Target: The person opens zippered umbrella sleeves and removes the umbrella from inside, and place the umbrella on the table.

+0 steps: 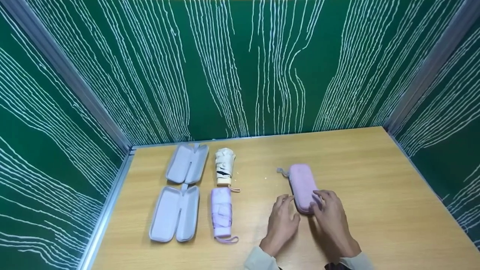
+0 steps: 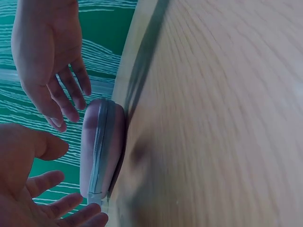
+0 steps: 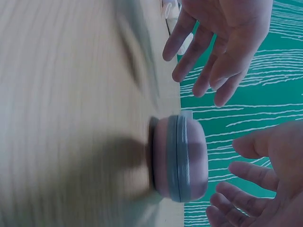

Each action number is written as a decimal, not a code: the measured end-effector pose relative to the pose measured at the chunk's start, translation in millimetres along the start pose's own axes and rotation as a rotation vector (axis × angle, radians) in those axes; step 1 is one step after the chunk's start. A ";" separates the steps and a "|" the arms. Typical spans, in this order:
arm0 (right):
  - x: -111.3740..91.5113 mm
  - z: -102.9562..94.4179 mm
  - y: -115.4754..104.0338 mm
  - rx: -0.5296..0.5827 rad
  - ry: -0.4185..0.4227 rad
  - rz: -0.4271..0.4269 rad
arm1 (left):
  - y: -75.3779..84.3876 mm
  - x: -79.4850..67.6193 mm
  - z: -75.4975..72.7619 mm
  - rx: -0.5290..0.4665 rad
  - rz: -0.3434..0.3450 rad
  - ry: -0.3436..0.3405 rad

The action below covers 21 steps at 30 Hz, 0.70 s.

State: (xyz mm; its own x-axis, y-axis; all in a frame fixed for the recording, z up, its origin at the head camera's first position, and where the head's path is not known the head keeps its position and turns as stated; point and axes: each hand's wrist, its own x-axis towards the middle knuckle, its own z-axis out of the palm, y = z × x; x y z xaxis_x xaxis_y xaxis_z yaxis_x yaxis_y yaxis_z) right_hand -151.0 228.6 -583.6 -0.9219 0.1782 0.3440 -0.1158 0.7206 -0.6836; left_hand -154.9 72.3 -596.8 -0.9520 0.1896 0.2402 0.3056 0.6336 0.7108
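A pink zippered hard case (image 1: 303,185) lies closed on the table, its grey loop strap at the far left corner. My left hand (image 1: 282,221) is beside its near left edge, fingers spread and loosely bent. On the other side, my right hand (image 1: 332,213) is next to the near right edge, its fingers relaxed. The left wrist view shows the grey zipper band along the case (image 2: 102,149), with a gap between the thumb and fingers of the left hand (image 2: 28,179). In the right wrist view, the right hand (image 3: 265,179) stands apart from the case, gripping nothing.
Two opened grey cases, one farther (image 1: 180,164) and one nearer (image 1: 165,213), lie at the left of the wooden table (image 1: 375,180). Beside them are a folded cream umbrella (image 1: 225,165) and a folded lilac umbrella (image 1: 221,212). Green patterned walls (image 1: 217,56) enclose the back and sides.
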 end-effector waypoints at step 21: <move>20.2 -7.8 28.2 -0.038 0.004 -0.044 | 24.6 22.3 31.3 0.270 0.148 0.049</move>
State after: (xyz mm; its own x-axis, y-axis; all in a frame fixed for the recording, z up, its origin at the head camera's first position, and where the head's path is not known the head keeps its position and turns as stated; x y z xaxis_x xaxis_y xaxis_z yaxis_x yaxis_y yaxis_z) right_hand -169.9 257.7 -590.9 -0.9148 0.1487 0.3755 -0.1416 0.7528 -0.6429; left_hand -169.1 115.6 -594.6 -0.8935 0.2621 0.3645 0.4187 0.7795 0.4659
